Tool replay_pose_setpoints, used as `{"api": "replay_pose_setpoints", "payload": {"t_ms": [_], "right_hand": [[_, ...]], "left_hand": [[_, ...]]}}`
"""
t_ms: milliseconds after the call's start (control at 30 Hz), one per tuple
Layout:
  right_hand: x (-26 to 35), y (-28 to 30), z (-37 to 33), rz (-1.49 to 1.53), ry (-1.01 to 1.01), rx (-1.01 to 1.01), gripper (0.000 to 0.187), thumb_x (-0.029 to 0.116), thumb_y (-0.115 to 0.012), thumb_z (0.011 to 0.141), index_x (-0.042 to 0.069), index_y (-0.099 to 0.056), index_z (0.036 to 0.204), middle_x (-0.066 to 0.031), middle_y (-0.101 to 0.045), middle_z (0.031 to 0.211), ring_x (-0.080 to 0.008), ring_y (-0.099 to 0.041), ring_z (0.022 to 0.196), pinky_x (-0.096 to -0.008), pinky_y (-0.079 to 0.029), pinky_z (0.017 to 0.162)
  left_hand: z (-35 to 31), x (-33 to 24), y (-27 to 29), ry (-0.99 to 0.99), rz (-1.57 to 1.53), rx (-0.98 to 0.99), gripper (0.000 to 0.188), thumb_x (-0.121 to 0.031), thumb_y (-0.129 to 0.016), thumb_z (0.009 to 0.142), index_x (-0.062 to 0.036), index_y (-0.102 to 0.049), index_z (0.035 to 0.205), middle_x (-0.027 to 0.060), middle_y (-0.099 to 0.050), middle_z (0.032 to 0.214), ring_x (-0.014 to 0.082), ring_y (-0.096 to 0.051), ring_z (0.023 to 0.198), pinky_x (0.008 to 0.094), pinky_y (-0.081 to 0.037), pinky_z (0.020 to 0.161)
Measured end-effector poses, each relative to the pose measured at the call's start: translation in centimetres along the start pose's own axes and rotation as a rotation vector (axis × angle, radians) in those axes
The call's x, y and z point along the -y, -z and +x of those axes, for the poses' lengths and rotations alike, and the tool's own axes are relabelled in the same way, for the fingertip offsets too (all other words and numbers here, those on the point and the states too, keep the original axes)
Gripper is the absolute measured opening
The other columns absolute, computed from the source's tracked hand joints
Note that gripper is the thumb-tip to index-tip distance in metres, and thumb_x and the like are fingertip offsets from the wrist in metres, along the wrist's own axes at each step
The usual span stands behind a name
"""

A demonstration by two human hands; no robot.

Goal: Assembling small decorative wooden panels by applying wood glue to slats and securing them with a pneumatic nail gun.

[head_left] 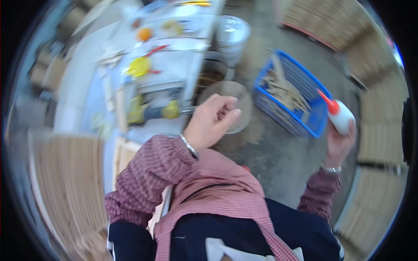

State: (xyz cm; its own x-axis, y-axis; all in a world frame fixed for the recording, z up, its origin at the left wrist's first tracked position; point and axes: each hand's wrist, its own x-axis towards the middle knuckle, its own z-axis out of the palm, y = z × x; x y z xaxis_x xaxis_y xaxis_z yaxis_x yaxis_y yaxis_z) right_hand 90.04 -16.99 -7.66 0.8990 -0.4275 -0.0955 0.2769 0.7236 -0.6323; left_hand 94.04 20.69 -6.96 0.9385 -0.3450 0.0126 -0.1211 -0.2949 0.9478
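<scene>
In my raised right hand (338, 140) is a white squeeze bottle (342, 117) with a red pointed nozzle, tilted up and to the left. That hand is right of a blue plastic basket (282, 114), which contains pale wood scraps (285, 89). My left hand (212, 121) hovers over the table's right edge, its fingers curled toward the thumb; the palm is hidden and blurred, so anything inside it cannot be made out. Beside it on the table lies a yellow-and-dark power tool (152, 113), apart from the fingers.
The white table (167, 80) bears a yellow round item (139, 66), an orange round item (144, 34) and wood strips (109, 89). A whitish bucket (233, 37) and a round pale-topped object (244, 104) stand beside it. Stacked boards (379, 117) line the right; more boards (67, 182) stand lower left.
</scene>
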Motion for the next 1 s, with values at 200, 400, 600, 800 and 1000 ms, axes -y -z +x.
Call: {"api": "replay_pose_setpoints", "payload": {"t_ms": [200,400,600,800,1000], "right_hand": [[-5.1,-4.1,-0.6,-0.052,-0.199,0.106,0.051,0.021,-0.060,0.084,-0.006,-0.039,0.123,-0.0218,-0.046,0.126,-0.0335,-0.047,0.117,-0.0446,-0.042,0.098],[-13.1,-10.7,-1.0,-0.194,-0.308,0.152,0.052,0.023,-0.058,0.086,-0.005,-0.038,0.125,-0.0197,-0.048,0.124,-0.0301,-0.050,0.113,-0.0418,-0.046,0.094],[-18.2,-13.3,-1.2,-0.283,-0.354,0.205,0.054,0.023,-0.058,0.085,-0.005,-0.036,0.126,-0.0185,-0.048,0.124,-0.0292,-0.051,0.113,-0.0411,-0.046,0.093],[-20.3,-14.3,-1.9,-0.305,-0.375,0.214,0.052,0.024,-0.058,0.086,-0.004,-0.039,0.125,-0.0183,-0.050,0.123,-0.0291,-0.052,0.112,-0.0410,-0.046,0.093],[-18.7,-13.4,-3.1,-0.264,-0.421,0.280,0.050,0.024,-0.058,0.086,-0.003,-0.041,0.124,-0.0187,-0.051,0.123,-0.0298,-0.051,0.112,-0.0427,-0.046,0.094]], "left_hand": [[-6.8,5.4,15.2,0.200,0.008,-0.479,0.024,-0.017,-0.057,0.088,-0.0004,-0.058,0.105,-0.0005,-0.056,0.081,0.0053,-0.052,0.073,0.0212,-0.045,0.064],[-9.4,13.6,30.4,0.467,0.690,-0.933,0.031,-0.025,-0.060,0.077,0.0001,-0.061,0.095,0.0180,-0.061,0.095,0.0310,-0.060,0.082,0.0368,-0.048,0.073],[-7.7,20.6,38.1,0.707,0.794,-0.892,0.038,-0.032,-0.057,0.077,0.0029,-0.061,0.091,0.0207,-0.060,0.099,0.0362,-0.059,0.085,0.0421,-0.047,0.076],[-7.3,19.1,38.7,0.815,0.735,-0.805,0.034,-0.032,-0.057,0.080,0.0002,-0.062,0.088,0.0167,-0.064,0.085,0.0285,-0.062,0.077,0.0369,-0.048,0.073],[-13.1,14.0,33.9,0.334,-0.272,-0.868,0.025,-0.017,-0.048,0.090,0.0031,-0.059,0.100,0.0107,-0.064,0.086,0.0172,-0.062,0.075,0.0302,-0.049,0.071]]}}
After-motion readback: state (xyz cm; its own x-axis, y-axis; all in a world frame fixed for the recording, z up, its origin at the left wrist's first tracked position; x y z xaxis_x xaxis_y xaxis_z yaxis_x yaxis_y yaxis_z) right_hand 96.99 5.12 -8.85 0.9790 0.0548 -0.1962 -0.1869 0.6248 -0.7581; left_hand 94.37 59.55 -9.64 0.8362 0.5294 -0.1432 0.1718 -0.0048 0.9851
